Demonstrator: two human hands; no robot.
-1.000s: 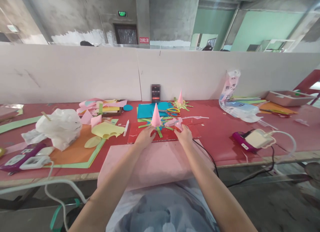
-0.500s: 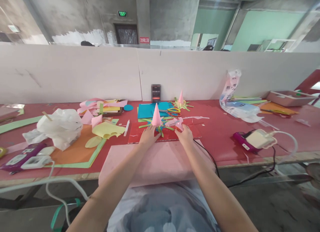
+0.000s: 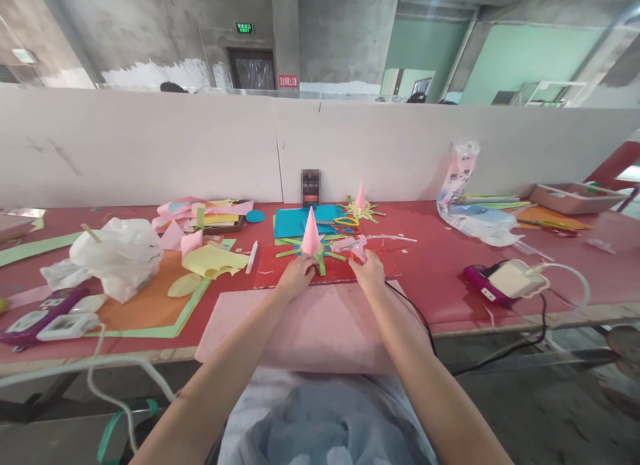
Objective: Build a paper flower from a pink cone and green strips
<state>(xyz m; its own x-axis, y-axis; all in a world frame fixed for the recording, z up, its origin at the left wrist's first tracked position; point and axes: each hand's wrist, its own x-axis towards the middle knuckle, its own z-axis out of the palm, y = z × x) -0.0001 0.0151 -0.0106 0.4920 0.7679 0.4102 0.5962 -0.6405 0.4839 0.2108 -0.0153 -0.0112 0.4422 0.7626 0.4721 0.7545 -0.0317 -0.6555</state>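
A pink paper cone [image 3: 311, 233] stands upright on a base of blue paper with green paper strips [image 3: 321, 265] fanning out. My left hand [image 3: 299, 276] is at the front left of this cone craft, fingers closed on its near edge; the exact spot they grip is hidden. My right hand [image 3: 369, 271] is wrapped around the handle of a pink hot glue gun [image 3: 353, 245]. Its nozzle points left toward the cone's base, and a clear glue stick [image 3: 395, 238] sticks out of its back. Under both lies a red board [image 3: 270, 268].
Behind are blue sheets [image 3: 287, 223], scissors [image 3: 347, 221] and another cone craft [image 3: 361, 199]. A white marker-like tube [image 3: 252, 257], paper scraps [image 3: 215, 259] and a crumpled plastic bag [image 3: 120, 255] lie left. A purple power strip [image 3: 487, 286] sits right; a black cord [image 3: 417, 311] runs off the table's front.
My left hand's fingers have drawn in and curled at the craft's near edge. My right hand keeps the glue gun in nearly the same place. The view has shifted slightly.
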